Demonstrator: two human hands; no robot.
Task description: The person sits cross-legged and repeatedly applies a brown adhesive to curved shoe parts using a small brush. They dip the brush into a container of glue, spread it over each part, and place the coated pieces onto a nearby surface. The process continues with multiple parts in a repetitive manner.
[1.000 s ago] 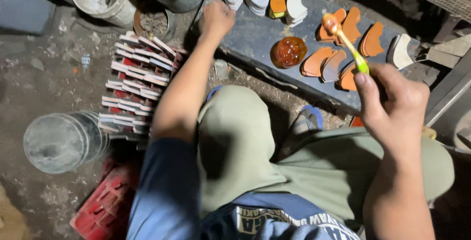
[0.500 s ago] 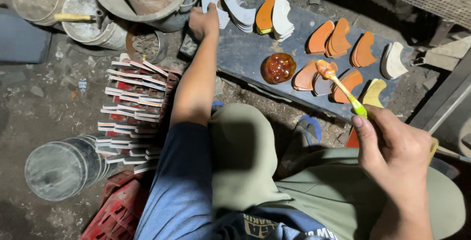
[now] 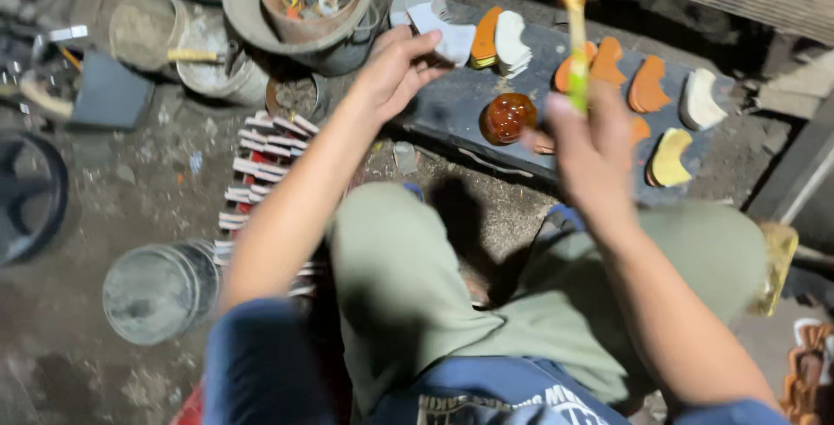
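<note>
My right hand (image 3: pixel 592 149) is raised and blurred, gripping a green-handled brush (image 3: pixel 575 24) whose orange-stained tip points up. My left hand (image 3: pixel 395 67) stretches forward, fingers touching a white curved piece (image 3: pixel 448 39) at the near end of a dark board (image 3: pixel 452 99). On the board lie several curved pieces, some coated orange (image 3: pixel 647 86), some white (image 3: pixel 698 101), one yellowish (image 3: pixel 669 158). A round jar of orange glaze (image 3: pixel 507 117) stands on the board between my hands.
A stack of white-edged flat pieces (image 3: pixel 261 164) lies on the dirt floor by my left arm. A clear round container (image 3: pixel 156 290) stands near-left. Buckets and a basin of small items (image 3: pixel 304 0) sit at the back. A dark wheel (image 3: pixel 26 195) is far left.
My right hand lifted the brush from the orange pieces up toward the camera. My left hand shifted right along the board onto a white piece. The view moved closer.
</note>
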